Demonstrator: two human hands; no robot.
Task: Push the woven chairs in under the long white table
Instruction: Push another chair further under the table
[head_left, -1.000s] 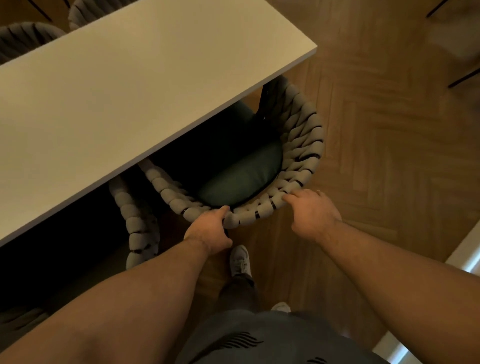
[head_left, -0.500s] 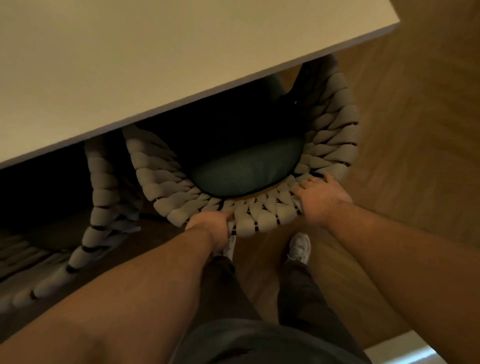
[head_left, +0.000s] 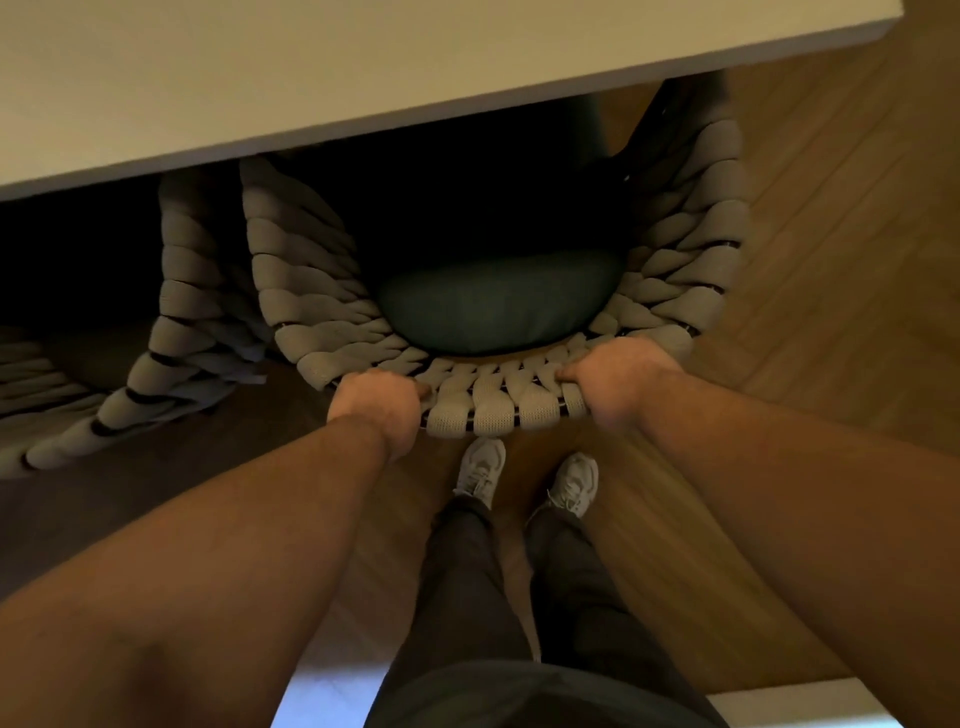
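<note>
Two hands gripped the curved back rim of a woven chair (head_left: 311, 291): the left hand (head_left: 376, 408) held the rim left of centre and the right hand (head_left: 615, 387) held it further right, each with its fingers curled over the top edge of the grey woven straps and several straps showing between them. Both forearms reached forward from the lower corners of the view. The woven chair stood partly under the long white bench (head_left: 363, 67), its front hidden in shadow below the bench edge, while its back and side walls projected toward the person. Its dark green cushion (head_left: 498, 306) lay on the seat, with only the rear part visible. To the left, a second woven chair (head_left: 182, 312) stood just beside the first, also partly under the bench, its seat lost in darkness. Wooden floor (head_left: 831, 260) lay to the right of the woven chair. Below the rim, two pale shoes (head_left: 480, 465) stood on the floor close behind the chair back, with dark trousers (head_left: 457, 597) above them.
</note>
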